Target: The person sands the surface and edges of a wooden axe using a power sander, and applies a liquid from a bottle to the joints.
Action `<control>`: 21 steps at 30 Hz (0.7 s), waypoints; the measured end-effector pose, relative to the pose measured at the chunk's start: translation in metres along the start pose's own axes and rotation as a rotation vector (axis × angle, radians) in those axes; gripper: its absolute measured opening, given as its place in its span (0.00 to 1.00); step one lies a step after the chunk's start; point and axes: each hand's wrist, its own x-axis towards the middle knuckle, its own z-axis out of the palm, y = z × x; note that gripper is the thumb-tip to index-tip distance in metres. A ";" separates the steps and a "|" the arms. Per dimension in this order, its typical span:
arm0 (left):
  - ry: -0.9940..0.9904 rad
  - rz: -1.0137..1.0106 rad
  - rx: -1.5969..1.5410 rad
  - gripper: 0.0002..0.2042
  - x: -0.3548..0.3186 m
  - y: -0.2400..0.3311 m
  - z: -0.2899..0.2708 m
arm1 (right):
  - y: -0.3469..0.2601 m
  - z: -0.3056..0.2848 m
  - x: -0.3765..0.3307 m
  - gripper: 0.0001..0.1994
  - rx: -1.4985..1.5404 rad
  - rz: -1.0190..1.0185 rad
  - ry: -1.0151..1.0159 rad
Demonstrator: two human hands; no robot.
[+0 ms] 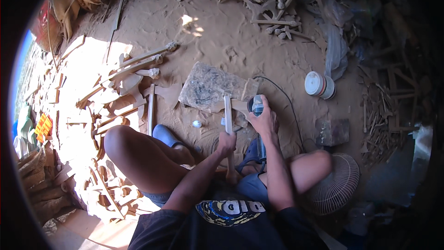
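My left hand (226,143) is closed round a long pale wooden piece (227,111), held upright in the picture between my knees; its lower end widens near my lap. My right hand (265,121) grips a corded power tool that looks like an angle grinder (257,105), with a dark round head and a bluish body partly hidden by my fingers and wrist. The tool's head is just right of the wooden piece; whether they touch I cannot tell. Beyond both hands lies a worn grey block (210,84) on the sandy ground, with a flat pale piece (238,105) at its near edge.
Long shaped pieces with knobbed ends (134,67) lie at the left, partly in bright sun. More are heaped at the far side (273,4). To the right are a white tub (315,84), a square block (332,132) and a round wire fan guard (336,183). A black cord (290,100) curves across the sand.
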 end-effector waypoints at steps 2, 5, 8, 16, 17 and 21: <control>-0.017 -0.014 -0.045 0.16 0.001 -0.002 0.001 | 0.008 -0.005 -0.003 0.43 -0.002 0.035 0.017; -0.001 -0.019 -0.040 0.15 0.007 -0.006 -0.005 | 0.010 -0.003 -0.011 0.42 0.134 -0.052 -0.049; -0.038 -0.046 -0.045 0.12 -0.006 0.004 0.007 | 0.016 -0.003 -0.024 0.42 0.117 -0.035 -0.126; -0.158 0.070 -0.089 0.06 0.011 0.011 -0.002 | 0.057 -0.013 -0.019 0.44 0.083 0.065 -0.007; -0.140 0.176 -0.161 0.06 0.004 0.022 0.005 | 0.083 -0.011 -0.015 0.45 0.236 -0.020 0.148; -0.176 0.307 -0.125 0.11 0.006 0.072 -0.030 | 0.071 -0.046 -0.026 0.46 0.762 0.016 0.293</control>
